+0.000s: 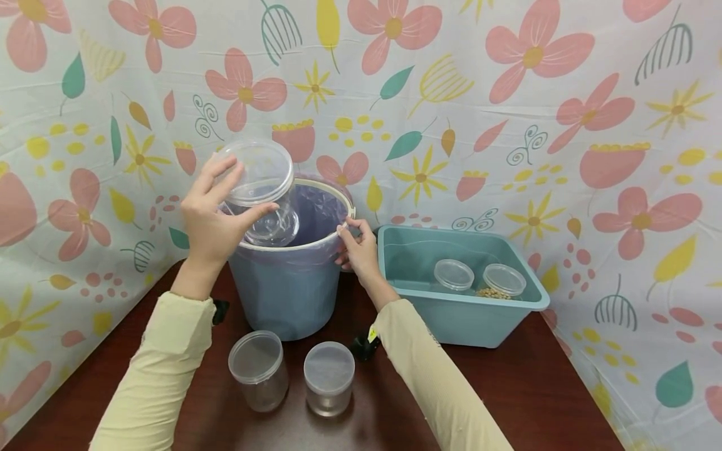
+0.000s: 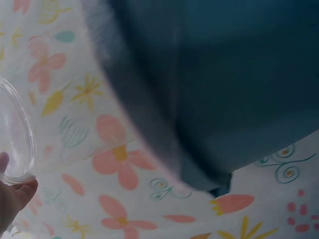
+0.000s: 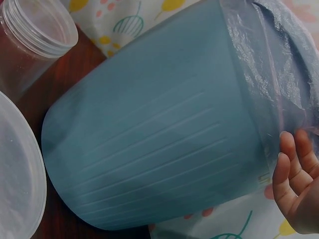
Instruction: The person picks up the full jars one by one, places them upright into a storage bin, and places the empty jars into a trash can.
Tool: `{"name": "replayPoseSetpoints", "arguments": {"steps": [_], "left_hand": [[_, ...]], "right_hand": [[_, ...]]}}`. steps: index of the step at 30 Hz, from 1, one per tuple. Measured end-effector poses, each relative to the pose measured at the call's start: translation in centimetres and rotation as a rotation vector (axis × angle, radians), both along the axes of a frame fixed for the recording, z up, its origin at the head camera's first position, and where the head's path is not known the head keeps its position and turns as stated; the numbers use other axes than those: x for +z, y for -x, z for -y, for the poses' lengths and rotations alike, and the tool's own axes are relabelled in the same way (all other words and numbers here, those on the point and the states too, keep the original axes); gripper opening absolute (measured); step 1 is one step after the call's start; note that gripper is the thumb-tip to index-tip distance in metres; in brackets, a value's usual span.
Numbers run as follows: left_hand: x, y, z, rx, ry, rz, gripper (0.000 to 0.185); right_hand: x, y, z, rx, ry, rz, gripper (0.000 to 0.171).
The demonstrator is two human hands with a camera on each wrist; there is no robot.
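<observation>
My left hand [image 1: 211, 216] grips a clear plastic jar [image 1: 273, 222] with a lid, fingers over the lid and thumb at its near edge. The jar is tilted and overlaps the mouth of a blue trash bin [image 1: 284, 297] in the head view. In the left wrist view, only part of the jar's rim [image 2: 29, 134] and fingers show at the left edge. Thumb and index finger of my right hand [image 1: 362, 250] pinch the bin's pale rim on the right side. A thin clear liner [image 3: 249, 74] hangs over that rim, by my right fingers.
Two lidded clear jars, one at the left [image 1: 261, 379] and one at the right [image 1: 329, 385], stand before the bin on the dark wooden table [image 1: 536, 401]. A teal basin [image 1: 459, 319] on the right holds two lidded containers [image 1: 454, 274], one with small tan pieces. Floral cloth [image 1: 423, 113] hangs behind.
</observation>
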State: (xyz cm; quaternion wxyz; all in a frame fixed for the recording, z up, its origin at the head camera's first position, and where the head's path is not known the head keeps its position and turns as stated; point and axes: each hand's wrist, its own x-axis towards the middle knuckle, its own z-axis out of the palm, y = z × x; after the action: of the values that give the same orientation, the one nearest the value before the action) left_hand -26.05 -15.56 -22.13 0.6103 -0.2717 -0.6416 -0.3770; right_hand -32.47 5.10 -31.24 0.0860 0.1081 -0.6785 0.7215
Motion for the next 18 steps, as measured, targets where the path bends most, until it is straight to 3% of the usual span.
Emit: {"name": "replayPoseSetpoints", "arguments": {"steps": [7,11,18], "left_hand": [[-2.3,0.9,-0.2,0.012,0.081,0.114,0.071],[-3.5,1.3,0.0,0.056,0.134,0.185,0.067],[-5.1,1.9,0.6,0.070,0.190,0.324,0.067]], "right_hand": [[1.8,-2.1,0.1,-0.014,-0.018,-0.012,0.032],[1.5,-1.5,0.0,-0.022,-0.026,-0.010,0.032],[0.1,0.0,-0.1,-0.009,-0.020,0.005,0.036]]}}
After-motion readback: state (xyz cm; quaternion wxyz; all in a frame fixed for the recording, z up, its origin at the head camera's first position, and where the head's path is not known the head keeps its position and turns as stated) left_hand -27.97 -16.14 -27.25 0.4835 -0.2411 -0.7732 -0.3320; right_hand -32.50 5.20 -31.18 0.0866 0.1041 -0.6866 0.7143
